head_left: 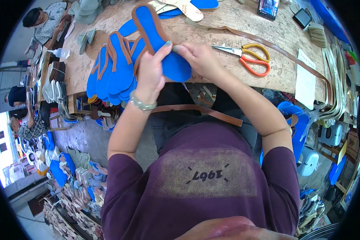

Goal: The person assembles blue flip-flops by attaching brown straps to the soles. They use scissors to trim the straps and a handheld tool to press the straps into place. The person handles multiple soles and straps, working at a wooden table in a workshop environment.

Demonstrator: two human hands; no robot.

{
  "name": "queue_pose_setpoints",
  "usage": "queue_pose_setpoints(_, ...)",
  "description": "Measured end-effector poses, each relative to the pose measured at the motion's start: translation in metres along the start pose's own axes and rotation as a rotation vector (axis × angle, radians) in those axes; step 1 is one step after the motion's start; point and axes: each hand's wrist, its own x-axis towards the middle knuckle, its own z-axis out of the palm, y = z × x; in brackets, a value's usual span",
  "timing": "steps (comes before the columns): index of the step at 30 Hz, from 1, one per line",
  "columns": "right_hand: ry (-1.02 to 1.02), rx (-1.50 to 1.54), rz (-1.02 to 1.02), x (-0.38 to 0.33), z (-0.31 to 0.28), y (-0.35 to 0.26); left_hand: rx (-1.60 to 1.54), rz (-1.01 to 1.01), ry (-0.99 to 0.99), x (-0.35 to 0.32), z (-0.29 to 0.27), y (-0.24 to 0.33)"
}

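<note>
Bottle (61, 53), small and whitish, sits at the left edge of my worktable (284, 76), a stack of brown pieces (56, 71) beside it. Next, blue insoles (122, 78) lie fanned over one another along the near edge, several bordered with brown strip. On my left wrist I wear a pale bangle (143, 105); my left hand (151, 72) clamps a brown-edged blue insole (156, 36), thumb on top, over the table's near edge. My right hand (200, 58) pinches that insole's right edge, fingertips just beside my left thumb. A loose brown strip (212, 113) stretches across my lap. To the right lie scissors (242, 52) with one yellow and one red handle loop, blades pointing toward my right hand. Beyond them are a phone (268, 9), a long brown band (276, 47) and a white sheet (305, 82).
</note>
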Motion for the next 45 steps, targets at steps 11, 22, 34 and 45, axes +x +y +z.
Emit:
queue_pose_setpoints(11,-0.031,-0.733,0.14,0.091,-0.04,0.078,1.41,0.635,0.084,0.058,-0.04,0.087)
queue_pose_setpoints(22,0.108,-0.068,0.068,0.047,-0.065,0.05,1.617,0.112,0.331,0.221,0.047,-0.018)
queue_pose_setpoints(34,0.022,0.628,0.139,0.024,-0.07,0.042,0.575,0.244,0.369,0.267,-0.029,0.008)
queue_pose_setpoints(45,0.244,0.652,0.101,-0.001,-0.098,0.008,-0.471,-0.169,-0.195,0.093,0.03,0.002)
